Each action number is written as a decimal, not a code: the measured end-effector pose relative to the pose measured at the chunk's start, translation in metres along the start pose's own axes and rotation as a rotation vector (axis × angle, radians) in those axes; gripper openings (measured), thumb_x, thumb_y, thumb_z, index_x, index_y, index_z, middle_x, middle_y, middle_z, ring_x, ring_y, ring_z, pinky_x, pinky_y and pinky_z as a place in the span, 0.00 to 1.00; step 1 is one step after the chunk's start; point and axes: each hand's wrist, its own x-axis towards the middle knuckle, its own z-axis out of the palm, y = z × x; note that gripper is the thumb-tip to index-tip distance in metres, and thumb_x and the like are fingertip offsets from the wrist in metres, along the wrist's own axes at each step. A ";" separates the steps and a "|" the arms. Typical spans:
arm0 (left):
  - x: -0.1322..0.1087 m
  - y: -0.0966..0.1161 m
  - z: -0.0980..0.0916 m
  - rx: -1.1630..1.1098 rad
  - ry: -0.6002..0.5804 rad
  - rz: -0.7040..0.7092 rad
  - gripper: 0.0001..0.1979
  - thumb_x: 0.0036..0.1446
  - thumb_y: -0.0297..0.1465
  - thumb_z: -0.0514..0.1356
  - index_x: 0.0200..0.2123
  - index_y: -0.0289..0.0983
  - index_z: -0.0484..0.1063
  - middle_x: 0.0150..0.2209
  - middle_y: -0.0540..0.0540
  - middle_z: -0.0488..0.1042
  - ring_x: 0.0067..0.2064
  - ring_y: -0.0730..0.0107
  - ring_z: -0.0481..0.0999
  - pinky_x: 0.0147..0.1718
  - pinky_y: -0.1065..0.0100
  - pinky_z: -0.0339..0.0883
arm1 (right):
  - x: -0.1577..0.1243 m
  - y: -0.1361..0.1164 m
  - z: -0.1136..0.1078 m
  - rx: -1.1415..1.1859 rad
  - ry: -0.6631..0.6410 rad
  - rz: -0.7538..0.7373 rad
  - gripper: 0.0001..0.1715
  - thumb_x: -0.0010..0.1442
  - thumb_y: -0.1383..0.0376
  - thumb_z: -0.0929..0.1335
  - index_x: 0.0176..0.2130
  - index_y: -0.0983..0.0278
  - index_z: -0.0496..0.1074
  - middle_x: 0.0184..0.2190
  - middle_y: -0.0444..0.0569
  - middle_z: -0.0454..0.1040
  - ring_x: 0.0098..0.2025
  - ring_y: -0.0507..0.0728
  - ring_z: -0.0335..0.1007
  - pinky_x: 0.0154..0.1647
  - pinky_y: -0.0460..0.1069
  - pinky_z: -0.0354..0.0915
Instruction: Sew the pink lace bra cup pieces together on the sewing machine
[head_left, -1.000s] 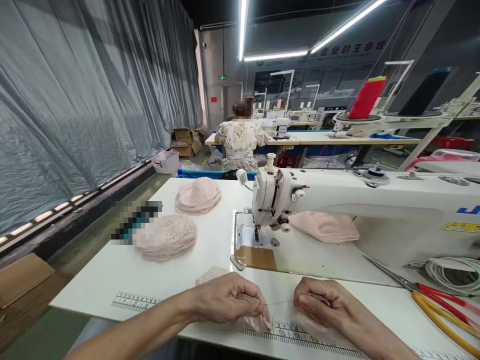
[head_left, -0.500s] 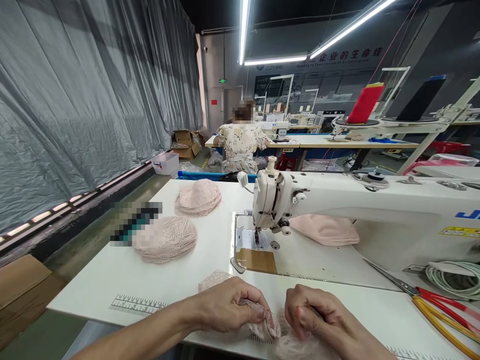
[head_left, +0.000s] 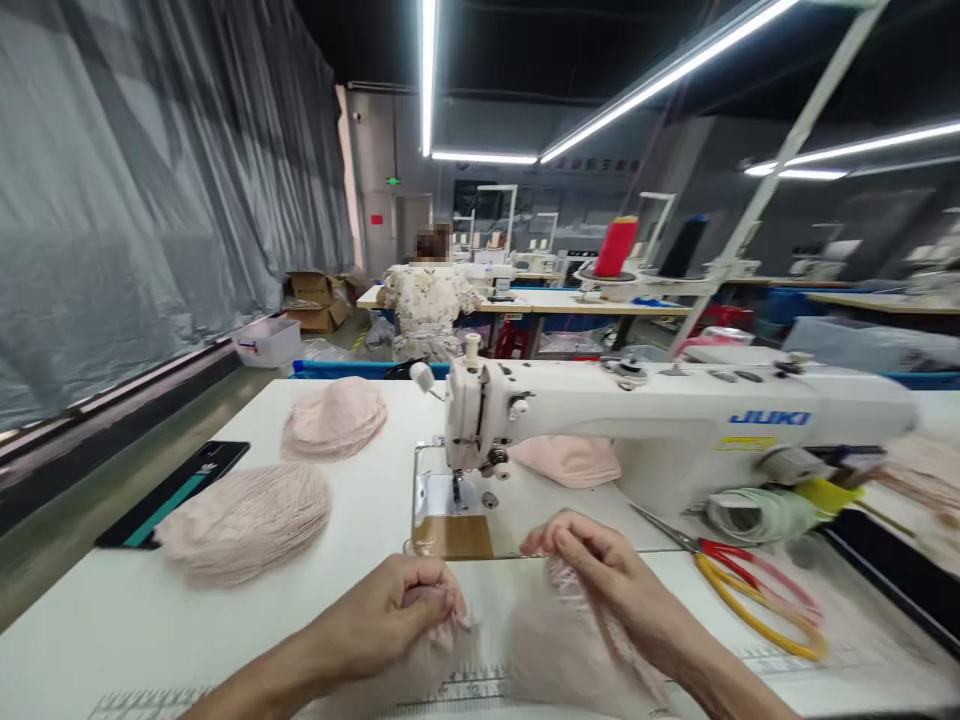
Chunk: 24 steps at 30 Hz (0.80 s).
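Observation:
My left hand (head_left: 390,605) is closed, its fingers pinching a bunched piece of pale pink lace fabric (head_left: 439,650) in front of the sewing machine (head_left: 480,410). To its right, my right hand (head_left: 607,570) grips more sheer pink lace fabric (head_left: 559,640), which hangs below the fingers, blurred by motion. Whether the two hands hold one piece or two, I cannot tell. Beyond them lie the machine's needle plate (head_left: 442,497) and a brown patch (head_left: 454,537). Both hands are just above the table's printed ruler (head_left: 480,688).
Two stacks of pink lace cups, a nearer one (head_left: 247,520) and a farther one (head_left: 334,418), lie at left beside a black-and-teal box (head_left: 172,495). Smooth pink cups (head_left: 570,460) sit under the machine arm. Scissors (head_left: 750,590) rest at right. A co-worker (head_left: 431,305) sits ahead.
The view has swung to the right. My hands have moved apart, and my right hand is raised higher with lace hanging from it.

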 end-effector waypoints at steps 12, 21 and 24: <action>0.041 0.000 0.049 -0.002 -0.062 0.040 0.10 0.52 0.32 0.57 0.29 0.32 0.74 0.30 0.47 0.72 0.37 0.65 0.70 0.38 0.70 0.61 | -0.004 0.002 0.007 0.166 -0.084 0.049 0.23 0.62 0.49 0.60 0.41 0.64 0.71 0.33 0.51 0.75 0.38 0.58 0.71 0.45 0.55 0.62; 0.041 -0.008 0.038 0.097 0.035 0.096 0.12 0.55 0.34 0.55 0.28 0.32 0.73 0.32 0.46 0.72 0.37 0.66 0.70 0.39 0.70 0.60 | -0.024 0.013 -0.006 0.010 -0.086 0.095 0.31 0.50 0.53 0.71 0.50 0.62 0.63 0.50 0.54 0.67 0.52 0.60 0.63 0.53 0.53 0.58; 0.038 -0.007 0.037 0.128 0.029 0.103 0.12 0.55 0.34 0.54 0.28 0.33 0.73 0.32 0.46 0.72 0.37 0.66 0.70 0.39 0.71 0.60 | -0.026 0.019 -0.002 -0.119 -0.006 0.107 0.31 0.49 0.59 0.70 0.51 0.64 0.63 0.37 0.47 0.69 0.40 0.56 0.66 0.44 0.51 0.62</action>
